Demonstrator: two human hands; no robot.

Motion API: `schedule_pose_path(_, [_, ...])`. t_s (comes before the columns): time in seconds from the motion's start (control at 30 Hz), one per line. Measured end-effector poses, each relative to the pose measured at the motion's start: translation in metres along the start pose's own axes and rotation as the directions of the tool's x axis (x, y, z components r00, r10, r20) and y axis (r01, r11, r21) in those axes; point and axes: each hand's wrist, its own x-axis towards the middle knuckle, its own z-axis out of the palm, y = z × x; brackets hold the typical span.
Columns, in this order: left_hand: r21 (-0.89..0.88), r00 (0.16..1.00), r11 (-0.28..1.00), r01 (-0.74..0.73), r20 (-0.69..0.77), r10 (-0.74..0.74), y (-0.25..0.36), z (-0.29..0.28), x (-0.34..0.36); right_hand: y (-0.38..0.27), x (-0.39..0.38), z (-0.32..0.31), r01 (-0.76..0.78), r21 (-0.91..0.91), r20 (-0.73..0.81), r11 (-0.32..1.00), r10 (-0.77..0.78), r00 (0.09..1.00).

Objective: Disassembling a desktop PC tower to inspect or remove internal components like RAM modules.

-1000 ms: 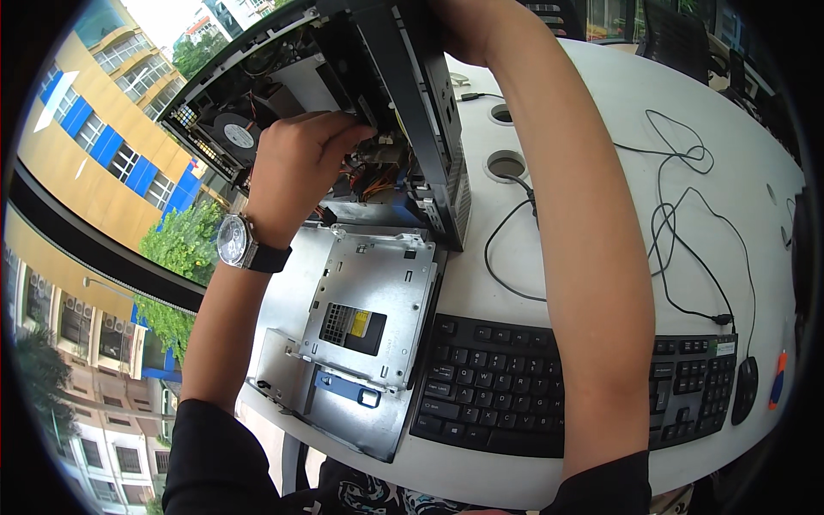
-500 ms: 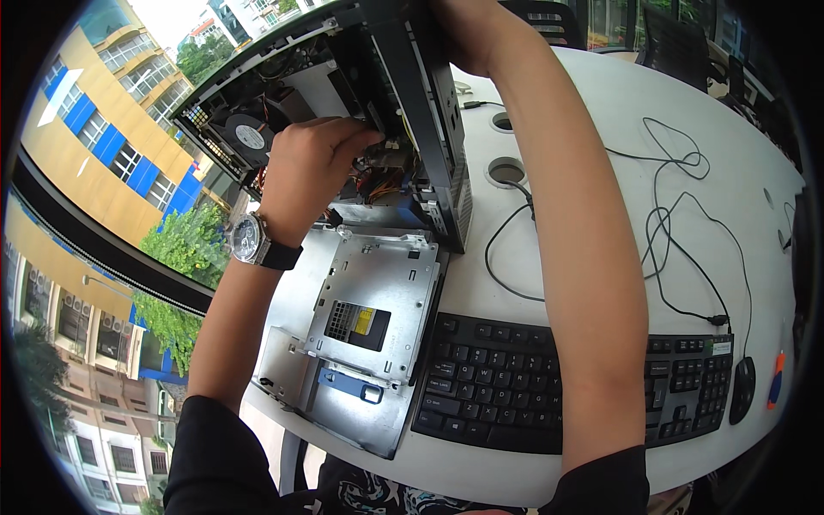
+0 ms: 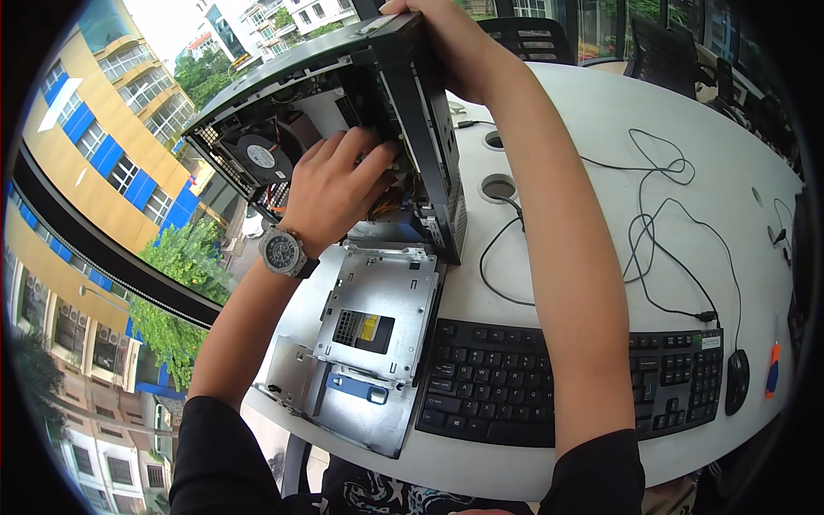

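Note:
A black desktop computer case (image 3: 433,163) stands at the far left of the table with its side open. My left hand (image 3: 335,184), a watch (image 3: 281,251) on its wrist, reaches inside with bent fingers. Its fingertips are hidden among the parts, so what they pinch does not show. Close to that hand are a round fan (image 3: 260,156) and bundled orange and dark wires (image 3: 388,209). My right hand (image 3: 468,60) is closed on the top edge of the case, its fingers partly out of sight. A silver metal bracket plate (image 3: 399,296) with a blue latch (image 3: 356,389) lies in front of the case.
A black keyboard (image 3: 489,378) lies right of the metal plate, partly under my right forearm. Beyond it are a black mouse (image 3: 736,382), an orange and blue object (image 3: 772,369) and loose black cables (image 3: 652,215). Cable holes (image 3: 498,187) pierce the white table (image 3: 566,94). A window borders the left.
My left hand has turned, its fingers spreading from a tight pinch and shifting slightly right inside the case. The right hand keeps to the top of the case. The whole view has shifted a little.

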Motion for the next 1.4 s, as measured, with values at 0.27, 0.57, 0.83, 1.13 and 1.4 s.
schedule_pose_path(0.27, [-0.025, 0.995, 0.998, -0.056, 0.080, 0.058, -0.005, 0.001, 0.009, 0.010, -0.008, 0.008, 0.139, -0.205, -0.145, 0.969, -0.171, 0.974])
schedule_pose_path(0.57, [0.032, 0.997, 0.998, -0.054, -0.044, 0.055, 0.000, 0.003, 0.006, 0.006, -0.012, 0.011, 0.119, -0.149, -0.118, 0.982, -0.137, 0.984])
schedule_pose_path(0.83, [0.058, 0.990, 0.995, -0.082, -0.109, 0.088, -0.004, 0.009, 0.001, -0.004, -0.027, 0.023, 0.070, -0.120, -0.204, 0.990, -0.093, 0.974])
schedule_pose_path(1.13, [0.141, 0.981, 0.981, 0.130, -0.159, -0.107, 0.005, -0.006, 0.008, -0.004, -0.027, 0.021, 0.015, -0.150, -0.173, 0.989, -0.041, 0.984])
schedule_pose_path(1.4, [0.105, 0.988, 0.984, 0.147, -0.065, -0.140, -0.003, -0.025, 0.024, -0.002, -0.025, 0.019, 0.042, -0.221, -0.190, 0.974, -0.085, 0.978])
